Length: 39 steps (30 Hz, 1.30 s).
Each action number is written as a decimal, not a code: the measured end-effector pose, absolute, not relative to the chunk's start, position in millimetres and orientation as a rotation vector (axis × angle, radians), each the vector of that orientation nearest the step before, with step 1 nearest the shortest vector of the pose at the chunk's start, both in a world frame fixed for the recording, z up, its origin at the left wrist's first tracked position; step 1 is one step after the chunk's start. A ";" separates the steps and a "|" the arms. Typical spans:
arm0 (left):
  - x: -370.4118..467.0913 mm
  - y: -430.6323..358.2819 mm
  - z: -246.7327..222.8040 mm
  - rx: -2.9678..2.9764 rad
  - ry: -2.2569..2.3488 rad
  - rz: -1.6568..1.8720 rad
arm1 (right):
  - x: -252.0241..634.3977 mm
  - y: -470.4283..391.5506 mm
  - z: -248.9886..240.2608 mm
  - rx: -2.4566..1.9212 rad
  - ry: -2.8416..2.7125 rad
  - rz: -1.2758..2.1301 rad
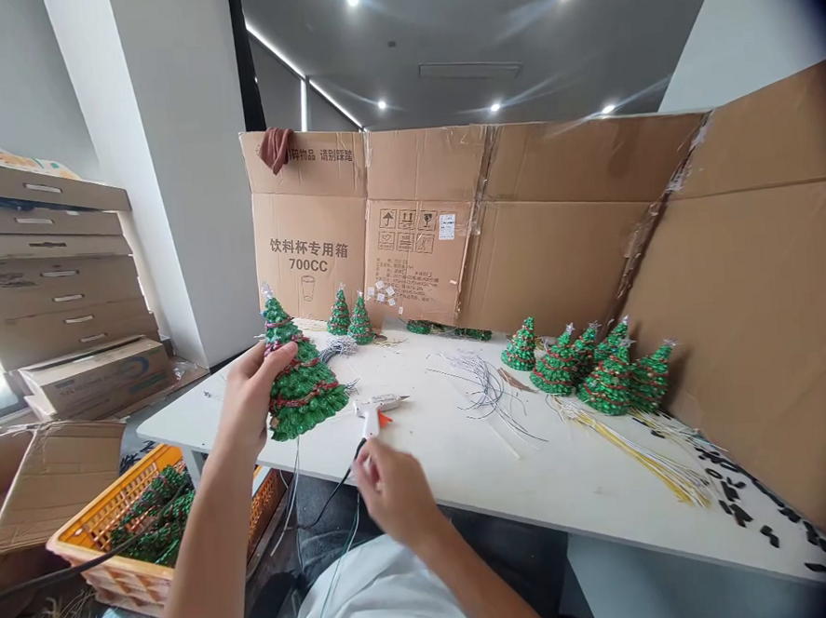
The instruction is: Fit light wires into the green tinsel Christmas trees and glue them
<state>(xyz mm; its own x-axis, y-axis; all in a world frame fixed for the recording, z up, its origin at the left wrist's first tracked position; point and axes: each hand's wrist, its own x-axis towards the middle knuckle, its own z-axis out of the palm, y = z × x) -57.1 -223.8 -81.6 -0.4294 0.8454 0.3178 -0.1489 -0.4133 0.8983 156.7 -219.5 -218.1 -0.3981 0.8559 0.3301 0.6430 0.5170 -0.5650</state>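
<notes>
My left hand (pixel 254 389) grips a small green tinsel Christmas tree (pixel 298 377) by its side, thumb across the front. Red garland winds around the tree, and a silvery star tops it. Close to the table's front edge, my right hand (pixel 396 487) is closed, its fingers curled together; what they hold, if anything, is too hidden to name. A thin pale strand hangs below that hand. Just beyond it lies a white hot glue gun (pixel 377 412) with an orange trigger, its black cord (pixel 340 481) running down off the table.
On the white table (pixel 422 448) stand several finished-looking trees (pixel 605 372) at right and two trees (pixel 350 317) at back. Loose wires (pixel 492 388), yellow strips (pixel 646 453) and black pieces (pixel 732 495) lie about. Cardboard walls (pixel 556 254) enclose the table. An orange crate (pixel 114 584) holds green tinsel.
</notes>
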 end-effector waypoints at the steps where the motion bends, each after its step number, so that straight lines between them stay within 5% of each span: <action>1: -56.1 -223.9 -81.9 1.087 1.099 1.906 | 154.4 -232.2 -227.3 -1.191 -2.257 0.492; 11: -42.8 -222.1 -86.9 1.340 1.078 1.727 | 139.7 -236.1 -290.7 -1.671 -2.302 0.405; 24: -28.3 -229.8 -82.8 1.668 1.170 1.608 | 150.3 -240.4 -289.4 -1.069 -2.754 0.419; 30: -29.0 -230.2 -82.7 1.786 1.177 1.570 | 169.0 -245.8 -258.4 -0.929 -2.644 0.530; 39: -18.9 -227.4 -85.3 1.863 1.168 1.500 | 265.9 -252.9 -142.8 -0.849 -2.009 0.993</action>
